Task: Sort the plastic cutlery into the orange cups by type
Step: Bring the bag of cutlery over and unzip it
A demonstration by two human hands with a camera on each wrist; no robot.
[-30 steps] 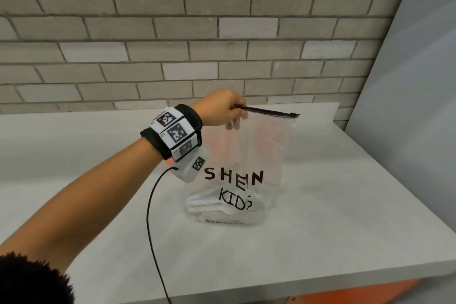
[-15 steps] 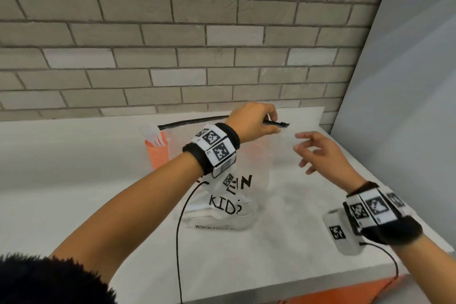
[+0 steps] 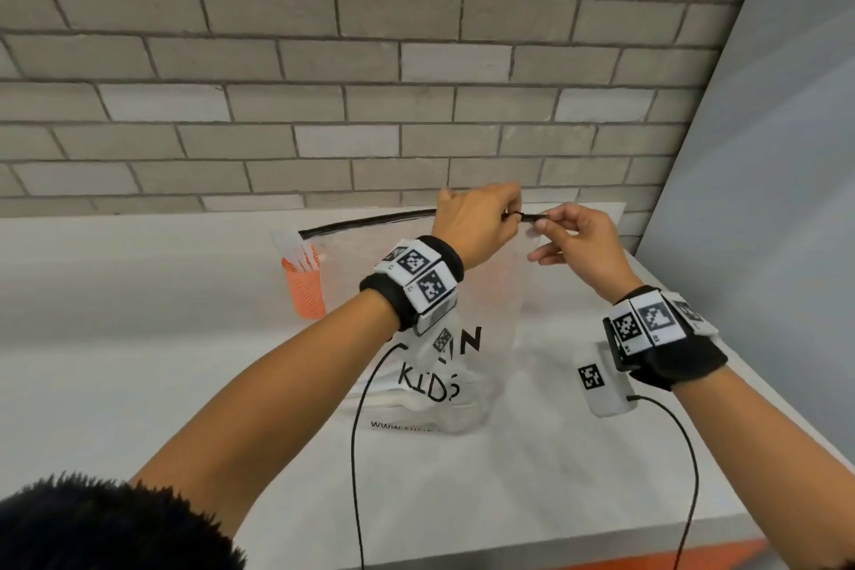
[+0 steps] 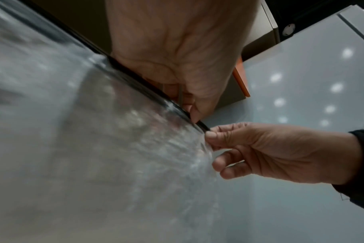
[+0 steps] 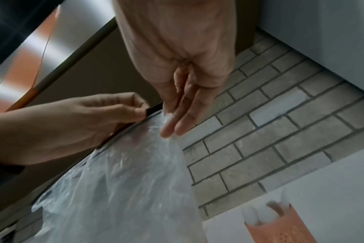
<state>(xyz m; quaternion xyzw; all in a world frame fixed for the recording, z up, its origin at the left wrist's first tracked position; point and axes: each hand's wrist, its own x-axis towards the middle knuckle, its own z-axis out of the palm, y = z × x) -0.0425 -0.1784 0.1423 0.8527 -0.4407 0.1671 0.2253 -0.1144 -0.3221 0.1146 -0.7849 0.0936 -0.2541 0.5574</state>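
Above the counter [image 3: 139,384] both hands pinch the bag [image 3: 490,292]'s zip strip [image 3: 370,220]; only head view shows lettering.

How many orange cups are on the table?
1 clearly shows: the orange cup standing left of the clear bag. An orange blur behind the bag may be another.

The bag [image 3: 467,366] reads "KIDS", perhaps "WWW.".
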